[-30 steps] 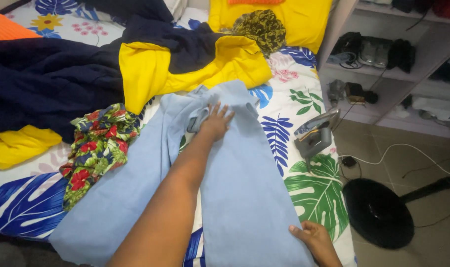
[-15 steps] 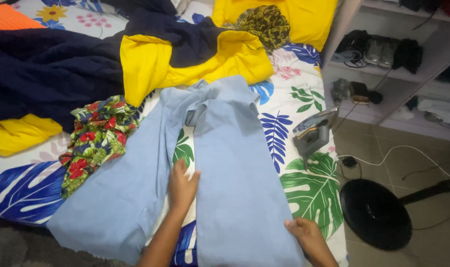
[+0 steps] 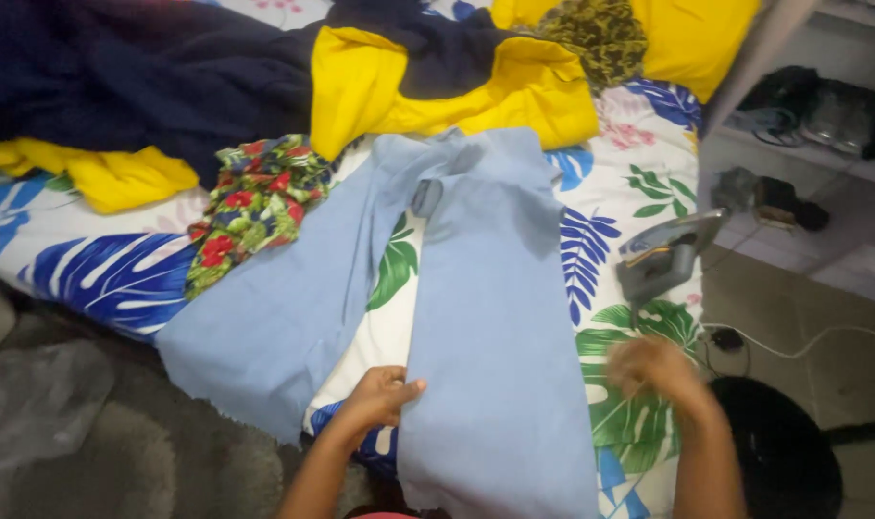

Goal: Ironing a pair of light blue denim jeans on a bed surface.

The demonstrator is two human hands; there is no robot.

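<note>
A: What is on the far left?

B: A dark blue cloth (image 3: 120,77) and a yellow cloth (image 3: 120,178) on the leafy bed sheet (image 3: 101,279). Next to them lies a flowery cloth (image 3: 250,202).

A: And in the middle?

B: Light blue pants (image 3: 486,317) lie spread flat on the bed. The left hand (image 3: 380,399) pinches the inner edge of one pant leg.

A: What about the right side?

B: The right hand (image 3: 654,370) is up over the sheet, beside the pants. It is blurry, so I cannot tell if it is open. A grey iron (image 3: 663,259) sits near the bed's edge.
</note>
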